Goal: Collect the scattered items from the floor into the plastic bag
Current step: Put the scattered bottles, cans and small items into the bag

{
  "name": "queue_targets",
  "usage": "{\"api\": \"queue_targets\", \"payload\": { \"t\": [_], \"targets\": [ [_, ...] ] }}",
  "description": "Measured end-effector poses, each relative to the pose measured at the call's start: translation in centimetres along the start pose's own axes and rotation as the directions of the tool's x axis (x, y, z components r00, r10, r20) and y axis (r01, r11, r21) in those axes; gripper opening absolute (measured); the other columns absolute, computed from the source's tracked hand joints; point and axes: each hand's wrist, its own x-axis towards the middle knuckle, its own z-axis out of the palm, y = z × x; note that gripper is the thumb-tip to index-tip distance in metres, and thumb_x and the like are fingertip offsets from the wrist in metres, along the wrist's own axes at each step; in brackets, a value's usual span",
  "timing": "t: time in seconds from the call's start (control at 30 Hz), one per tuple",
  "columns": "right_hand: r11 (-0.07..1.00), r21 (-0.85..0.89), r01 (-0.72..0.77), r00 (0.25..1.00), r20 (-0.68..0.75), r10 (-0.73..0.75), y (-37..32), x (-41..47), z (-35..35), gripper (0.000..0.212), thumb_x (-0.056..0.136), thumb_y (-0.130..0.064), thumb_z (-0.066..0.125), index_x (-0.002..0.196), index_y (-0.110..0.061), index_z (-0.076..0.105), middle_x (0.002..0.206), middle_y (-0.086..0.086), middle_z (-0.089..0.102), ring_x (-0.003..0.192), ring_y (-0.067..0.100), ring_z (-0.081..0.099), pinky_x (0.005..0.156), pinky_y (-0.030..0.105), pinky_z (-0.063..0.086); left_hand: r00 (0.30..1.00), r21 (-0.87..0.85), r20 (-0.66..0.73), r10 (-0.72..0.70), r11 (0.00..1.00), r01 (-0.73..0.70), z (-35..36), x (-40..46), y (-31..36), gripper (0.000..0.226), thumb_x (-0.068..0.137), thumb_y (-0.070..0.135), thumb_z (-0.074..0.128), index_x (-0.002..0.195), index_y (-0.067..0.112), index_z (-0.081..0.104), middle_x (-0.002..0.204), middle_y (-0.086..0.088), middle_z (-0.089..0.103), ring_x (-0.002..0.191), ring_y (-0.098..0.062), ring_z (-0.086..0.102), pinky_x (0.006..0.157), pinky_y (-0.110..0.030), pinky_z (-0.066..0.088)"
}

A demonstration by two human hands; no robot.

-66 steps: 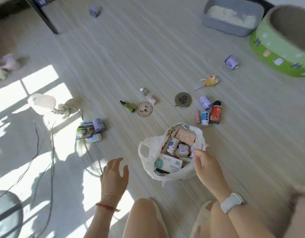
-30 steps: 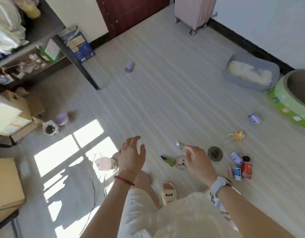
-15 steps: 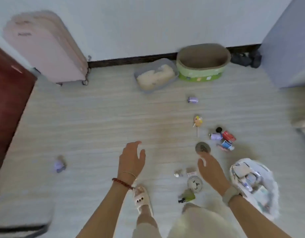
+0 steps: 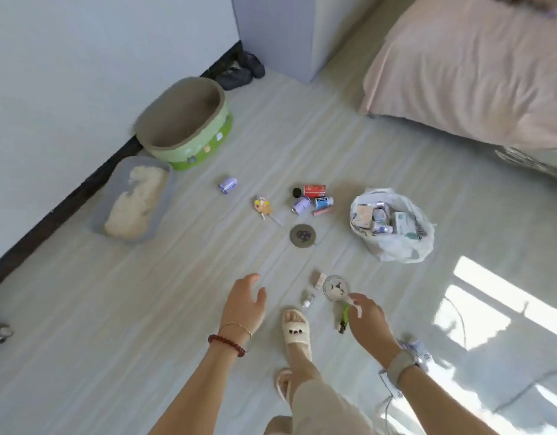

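The plastic bag (image 4: 393,227) sits on the floor at centre right of the frame, mouth open and already holding a good many small boxes and packets, so I judge the job is well under way but far from finished. Left of the bag a cluster waits: a red can (image 4: 314,190), a blue-and-white tube (image 4: 324,201), a purple can (image 4: 301,205) and a dark round coaster (image 4: 302,235). Further left lie a yellow toy (image 4: 262,207) and another purple can (image 4: 227,184). Lower down, near my slippered foot, are a pale coaster with a face (image 4: 335,287), a small white bottle (image 4: 309,298) and a green bottle (image 4: 344,317). My right hand (image 4: 366,318) reaches down over the green bottle, fingers bent toward it; whether the grip has closed on it I cannot tell. My left hand (image 4: 244,306) hangs spread and holds nothing.
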Motion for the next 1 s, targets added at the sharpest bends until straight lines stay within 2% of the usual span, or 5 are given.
{"api": "queue_targets", "payload": {
  "t": [0.27, 0.53, 0.73, 0.9, 1.0],
  "targets": [
    [0.956, 0.172, -0.239, 0.967, -0.041, 0.25, 2.3, 2.0, 2.2, 0.041, 0.092, -0.009, 0.038, 0.133, -0.011, 0.041, 0.128, 0.016, 0.052, 0.12, 0.031, 0.046, 0.098, 0.034, 0.037, 0.962, 0.168, 0.257, 0.088, 0.977, -0.134, 3.4, 6.0, 0.7, 0.037, 0.092, 0.018, 0.045, 0.129, 0.01, 0.044, 0.128, -0.012, 0.051, 0.117, -0.023, 0.052, 0.098, -0.031, 0.04],
    [0.849, 0.336, -0.408, 0.885, -0.085, 0.459, 8.1, 6.1, 7.8, 0.041, 0.093, -0.014, 0.039, 0.134, -0.013, 0.04, 0.133, 0.011, 0.049, 0.124, 0.026, 0.044, 0.1, 0.035, 0.037, 0.831, 0.288, 0.541, 0.131, 0.899, -0.329, 12.6, 13.9, 0.1, 0.039, 0.093, 0.02, 0.042, 0.131, 0.01, 0.04, 0.132, -0.011, 0.048, 0.118, -0.023, 0.051, 0.098, -0.032, 0.041],
    [0.816, 0.372, -0.443, 0.87, -0.042, 0.492, 16.5, 14.4, 14.1, 0.041, 0.092, -0.016, 0.039, 0.133, -0.015, 0.039, 0.13, 0.008, 0.049, 0.113, 0.026, 0.053, 0.094, 0.038, 0.045, 0.809, 0.359, 0.581, 0.089, 0.864, -0.353, 23.1, 21.3, -3.8, 0.04, 0.093, 0.019, 0.043, 0.131, 0.009, 0.039, 0.131, -0.013, 0.048, 0.115, -0.025, 0.052, 0.093, -0.03, 0.04],
    [0.879, 0.255, -0.402, 0.902, -0.055, 0.429, 25.7, 24.0, 19.2, 0.042, 0.092, -0.014, 0.039, 0.134, -0.015, 0.036, 0.127, 0.011, 0.046, 0.119, 0.027, 0.044, 0.097, 0.036, 0.039, 0.837, 0.402, 0.546, 0.021, 0.87, -0.284, 34.5, 29.2, -8.4, 0.042, 0.091, 0.02, 0.046, 0.131, 0.008, 0.039, 0.129, -0.015, 0.051, 0.117, -0.028, 0.05, 0.095, -0.032, 0.038],
    [0.905, 0.107, -0.412, 0.906, -0.063, 0.419, 30.3, 30.7, 22.7, 0.044, 0.091, -0.031, 0.041, 0.132, -0.018, 0.033, 0.125, 0.01, 0.046, 0.115, 0.029, 0.045, 0.087, 0.037, 0.041, 0.841, 0.378, 0.539, 0.041, 0.881, -0.285, 41.8, 34.3, -11.1, 0.048, 0.089, 0.024, 0.051, 0.132, 0.006, 0.037, 0.131, -0.016, 0.048, 0.118, -0.03, 0.049, 0.093, -0.032, 0.038]
  ]
}}
